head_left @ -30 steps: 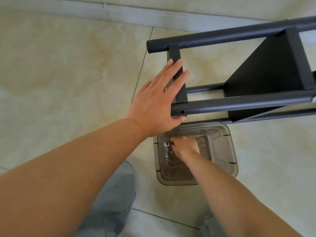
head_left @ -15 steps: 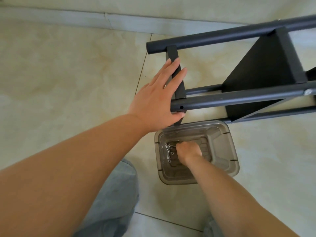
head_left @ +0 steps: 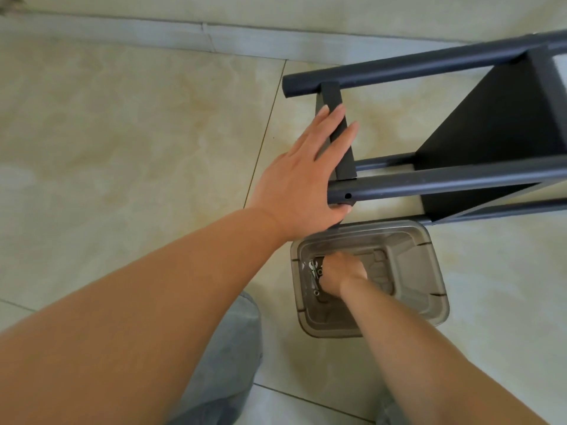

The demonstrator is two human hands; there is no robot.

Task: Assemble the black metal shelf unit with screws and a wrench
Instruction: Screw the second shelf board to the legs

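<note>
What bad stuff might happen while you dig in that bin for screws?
1. The left hand only presses flat on the shelf frame, with no grip shown; the frame might shift.
2. The right hand covers part of the small screws in the plastic bin, so it may grab the wrong piece or drop one.
3. The bin sits close against the frame's lowest bar; a nudge could knock it.

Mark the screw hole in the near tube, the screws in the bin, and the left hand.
screw hole point(head_left: 347, 196), head view, the opening itself
screws point(head_left: 312, 269), head view, the silver cluster
left hand point(head_left: 302, 182), head view, back of the hand
</note>
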